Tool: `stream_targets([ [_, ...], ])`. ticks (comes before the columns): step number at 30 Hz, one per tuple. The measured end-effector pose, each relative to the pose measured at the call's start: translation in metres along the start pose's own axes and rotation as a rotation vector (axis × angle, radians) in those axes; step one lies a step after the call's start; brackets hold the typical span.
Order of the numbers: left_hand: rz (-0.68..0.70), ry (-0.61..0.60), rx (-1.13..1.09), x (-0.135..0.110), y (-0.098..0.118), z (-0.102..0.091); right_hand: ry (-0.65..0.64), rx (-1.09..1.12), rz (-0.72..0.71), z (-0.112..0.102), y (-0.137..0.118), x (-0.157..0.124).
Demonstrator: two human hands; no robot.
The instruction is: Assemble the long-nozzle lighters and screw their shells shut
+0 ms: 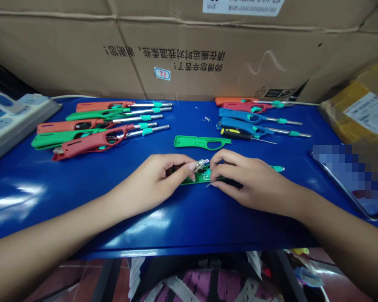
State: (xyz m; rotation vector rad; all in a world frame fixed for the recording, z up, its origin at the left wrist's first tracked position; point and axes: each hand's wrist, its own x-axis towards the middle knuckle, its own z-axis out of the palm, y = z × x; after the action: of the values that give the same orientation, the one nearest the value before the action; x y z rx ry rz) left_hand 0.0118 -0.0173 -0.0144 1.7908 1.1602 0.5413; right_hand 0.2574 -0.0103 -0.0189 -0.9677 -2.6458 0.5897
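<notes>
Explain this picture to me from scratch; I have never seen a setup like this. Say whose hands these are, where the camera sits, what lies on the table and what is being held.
There is no machine here: these are a person's two bare hands, filmed by one camera worn on the head, looking forward and down. The left hand and right hand meet over a blue table and grip an open green lighter, a long-nosed kind with its inner parts showing. Just behind it lies a loose green shell half. At the left is a pile of red and green lighters; at the right, blue and red ones beside a black and yellow screwdriver. Cardboard boxes stand behind.
</notes>
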Motion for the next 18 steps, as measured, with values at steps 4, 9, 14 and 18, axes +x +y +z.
stream_targets([
  [4, -0.017, 0.058, 0.043, -0.0001, -0.0002, 0.0011, 0.037, 0.217, 0.094, -0.0035, -0.0025, 0.0012],
  [9, 0.027, 0.066, 0.048, 0.0, -0.0008, 0.0009, 0.053, 0.535, 0.325, -0.0031, -0.0035, 0.004],
  [14, 0.034, 0.071, 0.068, -0.0005, -0.0028, 0.0019, 0.039, 0.648, 0.404, -0.0017, -0.0044, 0.0057],
  [18, 0.047, 0.075, 0.073, -0.0009, -0.0029, 0.0018, 0.044, 0.608, 0.384, -0.001, -0.0045, 0.0072],
])
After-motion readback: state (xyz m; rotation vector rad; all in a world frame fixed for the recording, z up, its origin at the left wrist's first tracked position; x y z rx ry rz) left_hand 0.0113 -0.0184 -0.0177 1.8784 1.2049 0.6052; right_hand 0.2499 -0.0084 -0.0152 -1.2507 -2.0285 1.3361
